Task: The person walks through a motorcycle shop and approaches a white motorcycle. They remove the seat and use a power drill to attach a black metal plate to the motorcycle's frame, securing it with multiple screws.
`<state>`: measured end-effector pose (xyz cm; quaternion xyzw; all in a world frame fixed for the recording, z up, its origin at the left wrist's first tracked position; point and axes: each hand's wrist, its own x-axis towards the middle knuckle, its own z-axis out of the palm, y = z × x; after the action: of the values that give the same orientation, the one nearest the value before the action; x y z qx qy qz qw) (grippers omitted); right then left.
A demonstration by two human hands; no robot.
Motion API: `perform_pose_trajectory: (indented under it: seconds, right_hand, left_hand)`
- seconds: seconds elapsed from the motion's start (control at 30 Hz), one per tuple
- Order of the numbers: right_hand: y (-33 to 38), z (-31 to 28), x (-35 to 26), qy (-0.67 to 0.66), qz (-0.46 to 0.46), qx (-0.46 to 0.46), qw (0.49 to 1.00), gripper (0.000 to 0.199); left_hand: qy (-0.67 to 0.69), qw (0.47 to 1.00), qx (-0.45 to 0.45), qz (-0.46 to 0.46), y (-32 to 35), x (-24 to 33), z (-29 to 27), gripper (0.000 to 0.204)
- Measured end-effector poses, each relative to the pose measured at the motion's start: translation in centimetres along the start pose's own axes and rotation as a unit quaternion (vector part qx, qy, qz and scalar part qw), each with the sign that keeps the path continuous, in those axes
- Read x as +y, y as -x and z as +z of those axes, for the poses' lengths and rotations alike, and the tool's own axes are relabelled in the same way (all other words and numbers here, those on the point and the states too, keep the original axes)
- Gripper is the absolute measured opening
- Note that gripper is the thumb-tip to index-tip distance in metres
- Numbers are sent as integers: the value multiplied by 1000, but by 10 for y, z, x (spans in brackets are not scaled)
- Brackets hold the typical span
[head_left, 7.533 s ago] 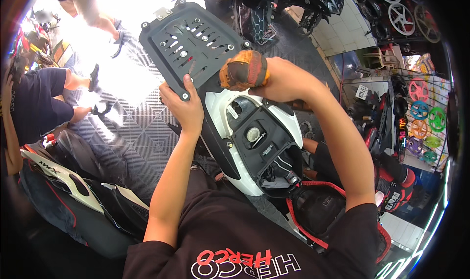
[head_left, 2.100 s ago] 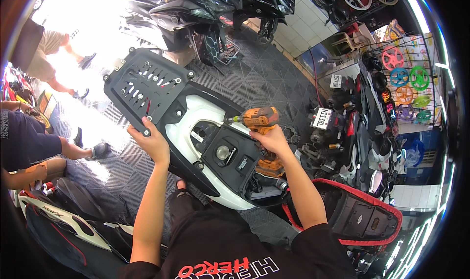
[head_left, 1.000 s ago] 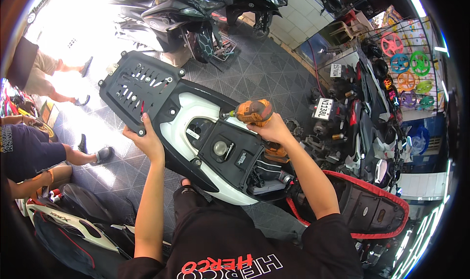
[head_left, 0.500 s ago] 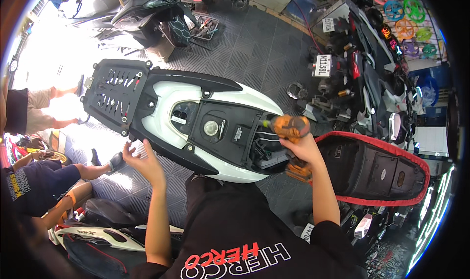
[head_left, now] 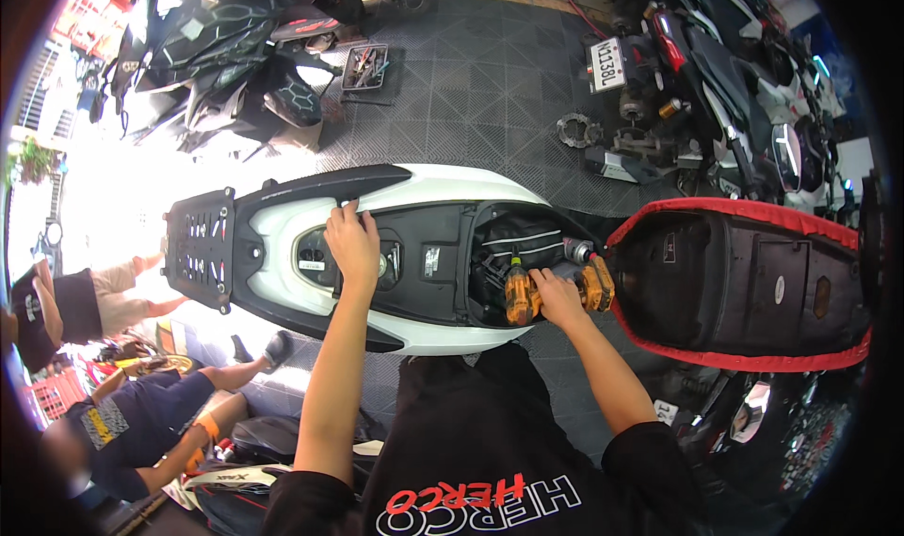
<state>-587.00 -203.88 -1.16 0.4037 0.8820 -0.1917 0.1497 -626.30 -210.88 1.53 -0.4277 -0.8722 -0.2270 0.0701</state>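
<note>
A white and black scooter body (head_left: 414, 202) lies across the middle with its seat (head_left: 744, 282), black with a red rim, tipped open to the right. My left hand (head_left: 351, 244) rests on the black panel beside the round fuel cap (head_left: 315, 258), fingers bent over the panel's upper edge. My right hand (head_left: 557, 296) grips an orange and black cordless drill (head_left: 556, 287) down in the open under-seat compartment (head_left: 513, 249). A black rear rack (head_left: 200, 249) sits at the scooter's left end.
Other parked motorbikes (head_left: 716, 75) crowd the upper right, and dark bike bodies (head_left: 226, 37) stand at the upper left. A tray of tools (head_left: 365, 65) lies on the tiled floor. Two other people (head_left: 132, 423) sit low at the left.
My left hand has moved from the scooter's near side edge up onto the panel by the fuel cap. The drill has gone lower into the under-seat compartment. The view has swung right.
</note>
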Motion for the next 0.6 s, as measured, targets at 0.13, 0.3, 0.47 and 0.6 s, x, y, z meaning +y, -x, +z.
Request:
perform_pose_trajectory:
  seconds: [0.13,0.3,0.47,0.6]
  right_hand:
    - [10,11,12,-10,17,26,999,63]
    - [22,11,22,-40,49,63,996,71]
    - [-7,17,29,-57,29,47,997,82]
    - [-31,29,30,-67,7,35,997,83]
  left_hand:
    - [102,988,17,-116,-7,14,1,25]
    - [-2,990,-48,-135,-25,14,6,24]
    - [-5,994,-6,-109,-22,-10,21,22]
    - [-23,994,-18,-109,-22,8,21,20]
